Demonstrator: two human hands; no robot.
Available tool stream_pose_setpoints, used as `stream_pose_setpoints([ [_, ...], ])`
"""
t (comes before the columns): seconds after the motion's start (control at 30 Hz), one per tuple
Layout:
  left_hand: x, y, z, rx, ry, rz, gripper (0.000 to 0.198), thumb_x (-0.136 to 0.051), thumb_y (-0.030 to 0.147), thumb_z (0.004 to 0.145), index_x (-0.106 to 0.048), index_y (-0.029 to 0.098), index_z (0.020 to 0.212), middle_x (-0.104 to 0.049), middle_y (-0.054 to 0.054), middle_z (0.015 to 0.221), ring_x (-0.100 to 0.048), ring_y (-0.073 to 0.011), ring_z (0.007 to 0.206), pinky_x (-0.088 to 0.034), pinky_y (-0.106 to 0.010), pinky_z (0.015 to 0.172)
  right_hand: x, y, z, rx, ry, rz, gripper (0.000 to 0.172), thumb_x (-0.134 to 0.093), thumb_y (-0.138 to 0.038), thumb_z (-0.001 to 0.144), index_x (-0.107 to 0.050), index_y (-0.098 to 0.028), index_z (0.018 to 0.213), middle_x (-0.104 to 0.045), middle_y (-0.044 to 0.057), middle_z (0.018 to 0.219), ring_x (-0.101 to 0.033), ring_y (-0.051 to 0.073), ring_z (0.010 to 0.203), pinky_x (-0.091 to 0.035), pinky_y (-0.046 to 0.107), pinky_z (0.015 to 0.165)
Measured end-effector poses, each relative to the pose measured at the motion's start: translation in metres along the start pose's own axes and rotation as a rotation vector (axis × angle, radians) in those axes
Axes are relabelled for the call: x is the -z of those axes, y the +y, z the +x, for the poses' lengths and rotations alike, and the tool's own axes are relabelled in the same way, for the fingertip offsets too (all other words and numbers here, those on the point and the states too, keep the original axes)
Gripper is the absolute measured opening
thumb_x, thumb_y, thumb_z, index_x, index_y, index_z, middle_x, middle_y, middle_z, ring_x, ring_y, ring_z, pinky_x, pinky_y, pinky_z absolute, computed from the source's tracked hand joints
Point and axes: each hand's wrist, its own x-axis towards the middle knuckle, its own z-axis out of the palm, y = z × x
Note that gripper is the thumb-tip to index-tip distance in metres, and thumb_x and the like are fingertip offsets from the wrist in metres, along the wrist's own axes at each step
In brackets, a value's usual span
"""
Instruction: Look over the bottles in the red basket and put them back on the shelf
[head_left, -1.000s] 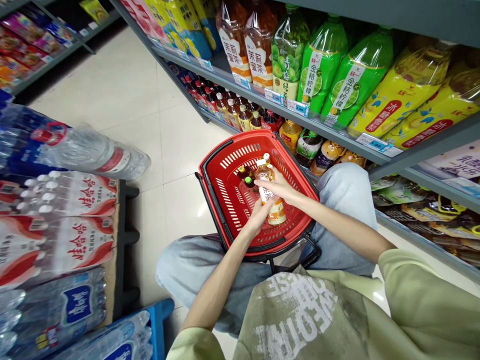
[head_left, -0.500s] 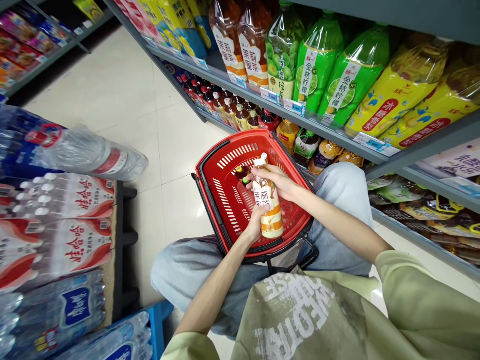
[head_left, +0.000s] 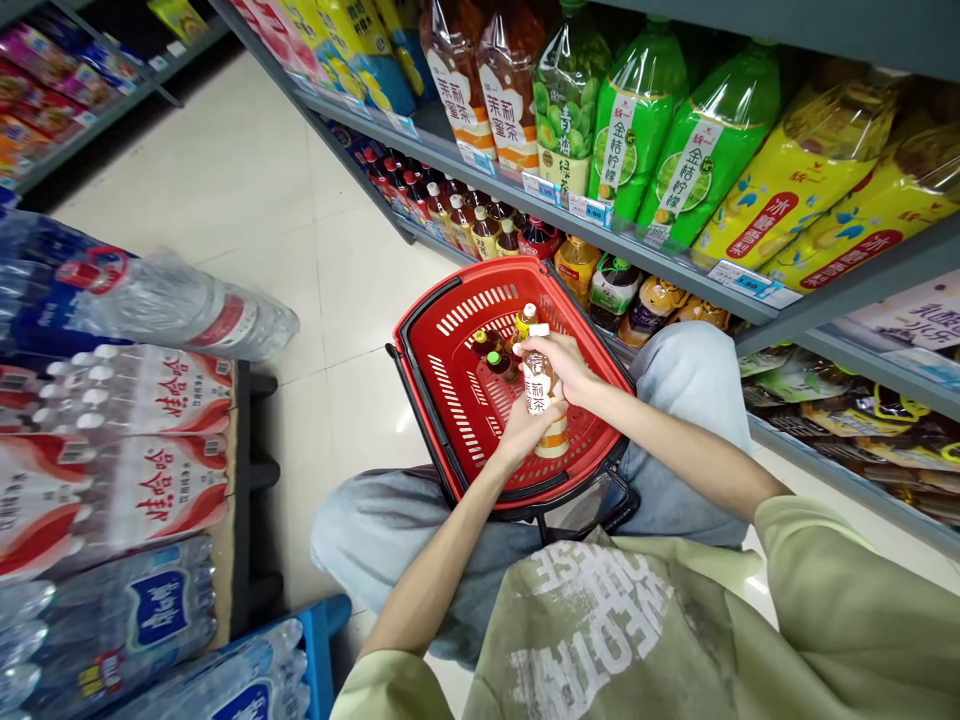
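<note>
Over the basket (head_left: 450, 345), a bottle (head_left: 537, 390) is being held between both hands, its white cap pointing away from the body. Around its neck, the fingers of the right hand (head_left: 564, 364) are being curled, nearly closed; below them, the lower label is being clasped by the left hand (head_left: 529, 430), thumb across the side. Whether the base is being borne by the basket floor cannot be told. Beyond the right hand, a yellow bottle (head_left: 526, 320) is being contained; to its left, a green-capped one (head_left: 498, 364). The step in hand is being judged as two-handed handling; for any further move, a steady, shared grip is probably being called for, with neighbours being left unknocked.
</note>
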Motion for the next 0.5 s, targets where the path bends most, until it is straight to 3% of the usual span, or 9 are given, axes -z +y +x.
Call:
stream_pose_setpoints([
  [0.2,0.0065,-0.0078,-0.0007,-0.078,0.016,0.117,0.056,-0.086,0.042,0.072,-0.069,0.013,0.117,-0.077,-0.011,0.107,-0.069,-0.0257,0.097,-0.054,-0.039,0.092,-0.0036,0.0001,-0.0029,0.005,-0.025,-0.038,0.019,-0.081,-0.026,0.062,-0.071,-0.015,0.074,-0.069,0.001,0.067,-0.063,0.014,0.057,-0.051,0.026,0.052],
  [0.5,0.0094,-0.0033,-0.0044,-0.066,-0.041,0.07,0.046,-0.08,0.041,0.077,-0.069,0.013,0.112,-0.075,-0.005,0.095,-0.067,-0.0209,0.084,-0.052,-0.034,0.082,-0.0042,-0.0011,-0.0031,-0.01,-0.028,-0.054,0.014,-0.077,-0.025,0.066,-0.071,-0.015,0.074,-0.07,0.002,0.067,-0.063,0.015,0.057,-0.051,0.027,0.053],
])
